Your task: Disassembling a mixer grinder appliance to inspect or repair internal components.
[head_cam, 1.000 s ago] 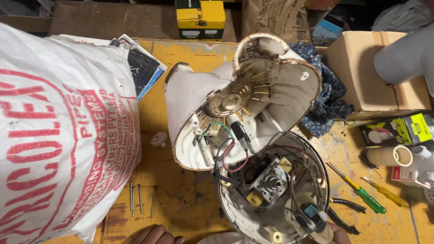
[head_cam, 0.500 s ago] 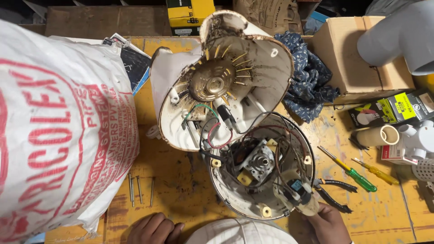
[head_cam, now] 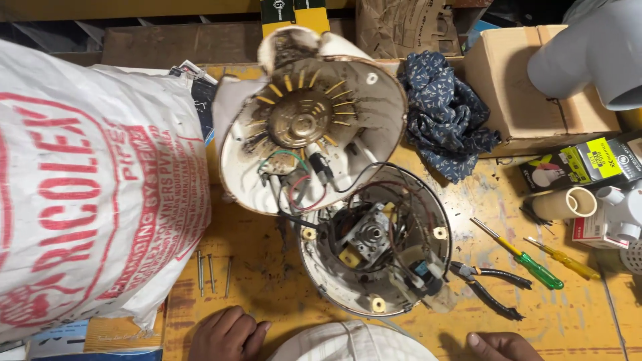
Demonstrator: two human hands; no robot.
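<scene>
Resting both hands at the near edge of a yellow workbench (head_cam: pixel 267 267), beside an opened appliance.

Left hand (head_cam: pixel 227 334) lies on the bench with fingers curled loosely together, holding nothing; right hand (head_cam: pixel 498 346) is mostly cut off by the frame, so I cannot tell whether it is open or closed. Between them sits a white rounded cover (head_cam: pixel 348 342). Just beyond, the round motor housing (head_cam: pixel 374 244) lies open, wires running to the tilted white shell (head_cam: pixel 311 127) behind it. Three long screws (head_cam: pixel 212 273) lie left of the housing, black pliers (head_cam: pixel 491 284) touching its right side, and two screwdrivers (head_cam: pixel 528 257) further right. A large printed sack (head_cam: pixel 87 187) fills the left edge; a blue cloth (head_cam: pixel 445 120) and cardboard box (head_cam: pixel 528 87) sit at the far right corner.
</scene>
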